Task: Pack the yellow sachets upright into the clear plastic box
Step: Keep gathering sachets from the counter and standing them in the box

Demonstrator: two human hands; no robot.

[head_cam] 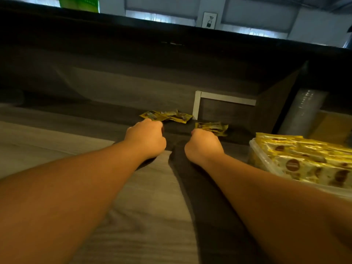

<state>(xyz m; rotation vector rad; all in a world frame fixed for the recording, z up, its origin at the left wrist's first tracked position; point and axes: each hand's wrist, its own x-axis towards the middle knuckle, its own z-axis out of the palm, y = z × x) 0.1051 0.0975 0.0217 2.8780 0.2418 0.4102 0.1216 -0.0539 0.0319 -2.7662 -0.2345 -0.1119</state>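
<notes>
Both arms reach far forward over the grey wooden table. My left hand lies knuckles up, its fingers curled onto the near edge of a small pile of yellow sachets lying flat. My right hand is curled the same way at a second small pile of yellow sachets. The fingertips of both hands are hidden, so the grip does not show. At the right edge stands the clear plastic box, packed with several yellow sachets standing upright in rows.
A dark back panel rises right behind the sachet piles, with white tape marking a corner on it. A roll of clear wrap and a brown cardboard piece stand behind the box at the right.
</notes>
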